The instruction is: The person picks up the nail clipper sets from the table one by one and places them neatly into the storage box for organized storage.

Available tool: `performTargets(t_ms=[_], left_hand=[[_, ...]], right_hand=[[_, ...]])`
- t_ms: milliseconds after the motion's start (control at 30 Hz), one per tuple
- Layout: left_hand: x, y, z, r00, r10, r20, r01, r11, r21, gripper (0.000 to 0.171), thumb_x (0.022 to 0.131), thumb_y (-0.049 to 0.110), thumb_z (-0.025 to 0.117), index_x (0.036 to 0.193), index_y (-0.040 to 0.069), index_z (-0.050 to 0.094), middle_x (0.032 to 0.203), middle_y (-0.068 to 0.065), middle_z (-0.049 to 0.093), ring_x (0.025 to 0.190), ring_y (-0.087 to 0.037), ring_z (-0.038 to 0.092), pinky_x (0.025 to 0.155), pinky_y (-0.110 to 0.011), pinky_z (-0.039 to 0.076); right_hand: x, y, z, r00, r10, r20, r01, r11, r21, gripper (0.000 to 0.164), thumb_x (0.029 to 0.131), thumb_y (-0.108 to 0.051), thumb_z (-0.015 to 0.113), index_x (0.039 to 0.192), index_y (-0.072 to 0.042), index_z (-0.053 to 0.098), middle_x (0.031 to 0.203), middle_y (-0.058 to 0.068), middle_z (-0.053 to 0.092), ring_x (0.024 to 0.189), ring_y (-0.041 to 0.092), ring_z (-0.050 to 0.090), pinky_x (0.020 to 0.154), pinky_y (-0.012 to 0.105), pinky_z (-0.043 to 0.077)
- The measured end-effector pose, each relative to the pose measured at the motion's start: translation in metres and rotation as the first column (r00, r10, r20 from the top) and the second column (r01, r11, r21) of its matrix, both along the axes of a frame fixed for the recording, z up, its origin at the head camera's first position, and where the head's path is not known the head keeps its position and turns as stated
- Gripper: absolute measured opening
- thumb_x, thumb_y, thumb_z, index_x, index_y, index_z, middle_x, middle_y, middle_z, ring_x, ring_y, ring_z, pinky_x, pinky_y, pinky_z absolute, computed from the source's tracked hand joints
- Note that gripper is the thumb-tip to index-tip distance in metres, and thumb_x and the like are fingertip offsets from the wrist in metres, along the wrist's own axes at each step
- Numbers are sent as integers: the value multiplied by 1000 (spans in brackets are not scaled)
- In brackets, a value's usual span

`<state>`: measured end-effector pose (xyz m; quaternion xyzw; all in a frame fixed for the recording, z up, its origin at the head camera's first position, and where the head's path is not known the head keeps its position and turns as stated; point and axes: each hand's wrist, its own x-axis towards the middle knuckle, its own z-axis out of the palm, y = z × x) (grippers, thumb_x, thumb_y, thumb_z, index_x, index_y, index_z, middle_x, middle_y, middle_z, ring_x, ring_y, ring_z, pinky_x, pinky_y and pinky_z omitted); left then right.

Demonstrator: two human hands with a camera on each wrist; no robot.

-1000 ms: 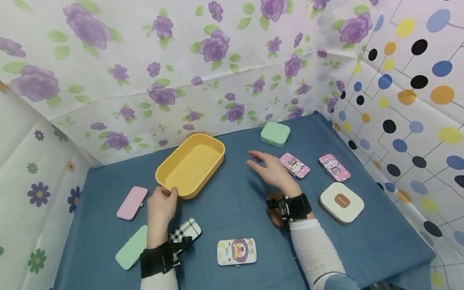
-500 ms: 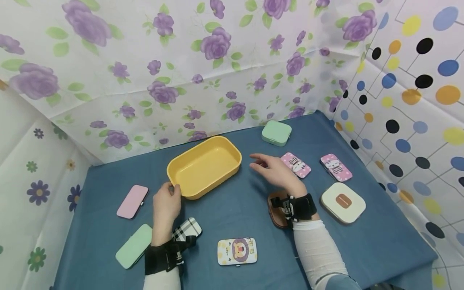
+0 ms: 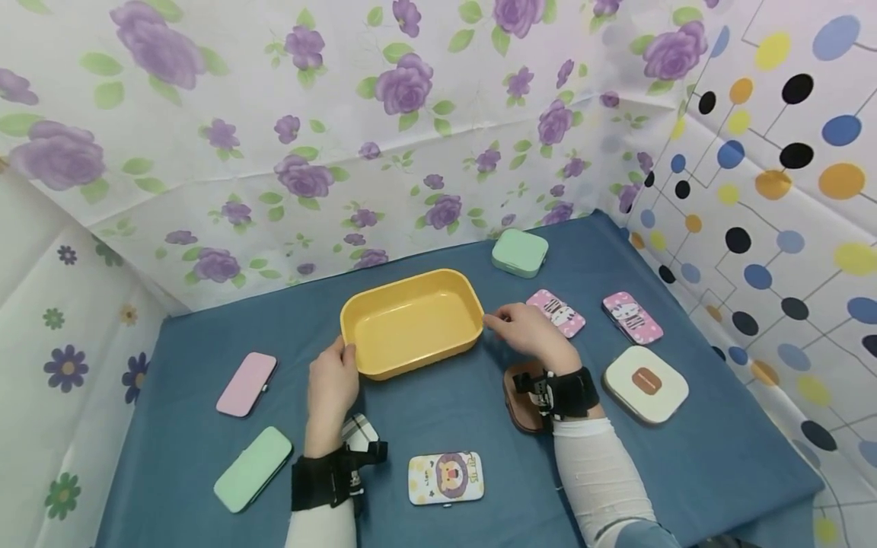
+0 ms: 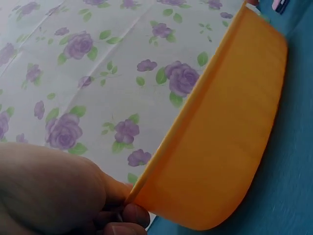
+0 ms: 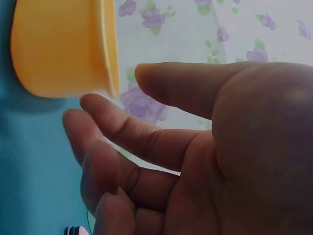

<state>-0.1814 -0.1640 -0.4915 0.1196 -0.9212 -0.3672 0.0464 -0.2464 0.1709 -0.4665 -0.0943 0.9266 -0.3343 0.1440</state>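
Observation:
A yellow rectangular plastic basin (image 3: 414, 323) sits near the middle of the table, its long side slightly slanted. My left hand (image 3: 333, 387) pinches its rim at the left end. In the left wrist view, the thumb and fingers of that hand (image 4: 58, 191) meet over the rim of the basin (image 4: 220, 122). At the opposite end is my right hand (image 3: 533, 336), close to the rim. The right wrist view shows that hand (image 5: 230, 142) with thumb and forefinger spread, a small gap from the basin (image 5: 58, 44), holding nothing.
Several small cases lie around: pink (image 3: 247, 384), long green (image 3: 253, 469), lion-printed (image 3: 446, 478), square green (image 3: 520, 253), two pink cartoon ones (image 3: 556, 313) and a cream one (image 3: 646, 384). A brown case (image 3: 521, 407) and a plaid case (image 3: 359, 432) are partly hidden under my wrists. Patterned cloth walls (image 3: 411, 175) enclose the table.
My left hand has slid the basin to the right, turning it more crosswise. Its right end now lies by my right hand, whose fingers have drawn closer to the rim.

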Motion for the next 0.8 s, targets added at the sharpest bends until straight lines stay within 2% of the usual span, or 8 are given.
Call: performTargets(t_ms=[67, 200, 333, 433, 500, 633, 733, 800], left_hand=[[-2, 3, 0, 1000, 7, 6, -7, 1000, 4, 40, 116, 22, 48, 144, -3, 64, 110, -25, 72, 68, -27, 58, 57, -35, 41], [-6, 9, 1, 1000, 5, 14, -5, 1000, 19, 48, 116, 22, 49, 157, -3, 50, 147, -27, 61, 79, -30, 65, 61, -36, 45], [-7, 12, 3, 1000, -8, 7, 8, 999, 40, 43, 115, 23, 51, 146, -5, 63, 100, -24, 71, 68, -29, 59, 59, -34, 42], [-7, 12, 4, 1000, -14, 1, 14, 998, 59, 32, 112, 21, 54, 129, -1, 70, 67, -10, 48, 57, -25, 49, 54, -33, 37], [-7, 12, 4, 1000, -17, -4, 17, 998, 61, 27, 110, 19, 54, 120, 0, 70, 63, -4, 41, 54, -22, 45, 52, -32, 35], [-6, 12, 2, 1000, -28, 7, 28, 998, 57, 40, 111, 19, 52, 140, -5, 66, 62, -2, 40, 51, -20, 42, 50, -31, 34], [-5, 15, -1, 999, -39, 5, 39, 998, 53, 41, 111, 20, 52, 140, -5, 66, 61, -3, 40, 50, -20, 40, 49, -30, 33], [-5, 17, -3, 999, -39, -9, 39, 998, 57, 33, 111, 20, 52, 126, -2, 71, 61, -3, 41, 51, -20, 40, 50, -31, 32]], right_hand=[[0, 0, 2, 1000, -5, 7, 5, 1000, 6, 45, 112, -42, 55, 109, -3, 78, 91, 15, 71, 79, 24, 61, 76, 41, 50], [0, 2, 3, 1000, -18, 17, 18, 1000, 14, 39, 111, -37, 58, 105, -4, 76, 88, 12, 68, 80, 25, 61, 74, 40, 50], [-2, 4, 2, 999, -38, 23, 37, 999, 17, 32, 110, -33, 61, 104, -4, 75, 85, 8, 64, 80, 25, 60, 73, 39, 48], [-3, 4, 2, 999, -35, 20, 34, 999, 13, 32, 110, -32, 61, 103, -4, 74, 85, 8, 63, 80, 25, 59, 72, 38, 47], [-4, 4, 1, 999, -29, 17, 29, 1000, 7, 32, 110, -33, 61, 103, -4, 74, 84, 8, 62, 79, 25, 59, 72, 38, 46], [-4, 8, 1, 1000, -17, 3, 17, 1000, 7, 32, 110, -33, 62, 106, -3, 74, 86, 8, 64, 79, 24, 59, 73, 39, 48], [-2, 13, 6, 1000, 13, -11, -13, 1000, 17, 35, 111, -34, 61, 119, -3, 75, 99, 11, 70, 87, 26, 64, 80, 43, 53], [-1, 19, 14, 999, 30, -15, -29, 999, 35, 40, 111, -37, 59, 130, -5, 74, 114, 13, 73, 99, 29, 68, 88, 48, 55]])
